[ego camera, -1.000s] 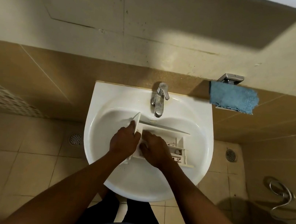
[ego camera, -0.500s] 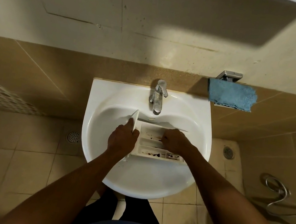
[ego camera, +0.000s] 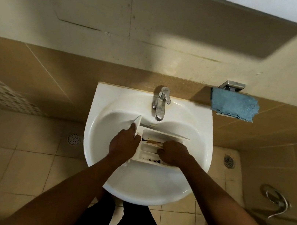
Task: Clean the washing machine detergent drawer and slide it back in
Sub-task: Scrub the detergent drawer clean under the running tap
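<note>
**Detergent drawer held in the sink, seen from the head camera**

The detergent drawer (ego camera: 149, 148) lies inside the bowl of the white sink (ego camera: 104, 104), below and just in front of the tap (ego camera: 160, 104). Its long axis runs left to right across the bowl, and its open compartments face up. The front panel is at the left end, standing on edge with its upper corner reaching towards the back wall of the bowl. The rear end points right and is covered by the right hand (ego camera: 173, 152).

The left hand (ego camera: 124, 143) grasps the front panel from the left side, with one finger laid up along the panel's edge. The right hand rests on the right half of the drawer, fingers curled down into the compartments. Whether they hold anything cannot be told. The two hands are near each other, with the compartments showing between them.

A brown streak marks the far compartment, and dark specks lie in the nearest one. A blue cloth (ego camera: 233, 105) hangs on the wall to the right of the sink.
</note>
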Tool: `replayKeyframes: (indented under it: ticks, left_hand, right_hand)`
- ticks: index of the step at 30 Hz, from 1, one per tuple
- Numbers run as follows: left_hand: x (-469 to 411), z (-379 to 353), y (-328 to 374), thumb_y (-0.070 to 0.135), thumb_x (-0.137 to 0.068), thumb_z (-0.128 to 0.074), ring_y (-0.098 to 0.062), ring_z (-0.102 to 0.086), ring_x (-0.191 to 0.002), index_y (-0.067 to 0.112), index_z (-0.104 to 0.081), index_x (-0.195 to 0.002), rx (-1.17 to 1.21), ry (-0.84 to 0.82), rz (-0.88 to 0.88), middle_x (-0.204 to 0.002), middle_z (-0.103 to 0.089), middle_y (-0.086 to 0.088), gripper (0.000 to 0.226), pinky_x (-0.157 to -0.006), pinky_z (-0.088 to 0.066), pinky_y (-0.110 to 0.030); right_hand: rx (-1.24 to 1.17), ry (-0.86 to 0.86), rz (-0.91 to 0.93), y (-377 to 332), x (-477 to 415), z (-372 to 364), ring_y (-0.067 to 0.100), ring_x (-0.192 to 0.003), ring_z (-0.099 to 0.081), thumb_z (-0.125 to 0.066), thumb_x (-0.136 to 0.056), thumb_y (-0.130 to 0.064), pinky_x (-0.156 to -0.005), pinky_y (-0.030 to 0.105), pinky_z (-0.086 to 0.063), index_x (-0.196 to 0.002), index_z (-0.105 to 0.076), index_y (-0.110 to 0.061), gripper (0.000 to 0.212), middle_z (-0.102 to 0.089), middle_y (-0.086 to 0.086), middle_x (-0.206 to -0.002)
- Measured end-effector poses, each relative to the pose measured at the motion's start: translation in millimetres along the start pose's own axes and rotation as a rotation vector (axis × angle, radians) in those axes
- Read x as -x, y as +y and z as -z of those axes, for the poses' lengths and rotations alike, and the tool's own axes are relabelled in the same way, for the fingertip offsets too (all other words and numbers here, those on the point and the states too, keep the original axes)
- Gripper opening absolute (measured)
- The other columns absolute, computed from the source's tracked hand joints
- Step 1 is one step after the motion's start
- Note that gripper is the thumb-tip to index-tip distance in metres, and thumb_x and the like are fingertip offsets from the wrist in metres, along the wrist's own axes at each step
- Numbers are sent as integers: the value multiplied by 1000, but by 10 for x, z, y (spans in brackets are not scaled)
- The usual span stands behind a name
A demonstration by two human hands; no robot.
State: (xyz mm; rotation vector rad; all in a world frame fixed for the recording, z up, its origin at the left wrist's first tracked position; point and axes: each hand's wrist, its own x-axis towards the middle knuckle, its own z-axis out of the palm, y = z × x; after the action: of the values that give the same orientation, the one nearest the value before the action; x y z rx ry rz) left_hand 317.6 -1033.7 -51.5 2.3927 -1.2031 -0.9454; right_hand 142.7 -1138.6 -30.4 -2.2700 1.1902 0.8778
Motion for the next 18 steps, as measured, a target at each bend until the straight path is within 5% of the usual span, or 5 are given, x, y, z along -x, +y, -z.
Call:
replayKeyframes:
  ticks: [7,10,15,18]
  left_hand:
    - [-13,-1,-5,40,-106,-43,-32,-65,-111,20,-31,-160,1,9,-29,-122,-67,-16,58,-91,-53,-42]
    - [-1,-1,-8,40,-106,-43,-31,-65,-110,21,-31,-160,17,14,-28,-121,-68,-15,58,-90,-53,-41]
    - [2,-17,-20,41,-106,-42,-29,-66,-109,22,-30,-161,34,19,-30,-120,-68,-13,59,-90,-55,-41]
    - [-7,-28,-15,40,-106,-42,-30,-66,-107,21,-32,-160,28,25,-36,-118,-69,-14,58,-90,-56,-42]
  right_hand:
    - [-247,104,188,-336,-143,40,28,-116,-63,-58,-93,-28,-93,38,-53,-122,-69,-15,34,-69,7,-125]
    - [-329,199,113,-79,-192,28,27,-98,-69,-60,-93,-29,-82,35,-55,-101,-75,-14,22,-75,7,-104]
    - [-1252,440,-52,1,-181,272,27,-72,-74,-75,-89,-6,-70,39,-65,-91,-77,-7,3,-78,13,-83]
    - [-1593,417,-27,-169,-350,383,34,-82,-76,-75,-85,10,-78,42,-64,-101,-73,6,17,-76,24,-93]
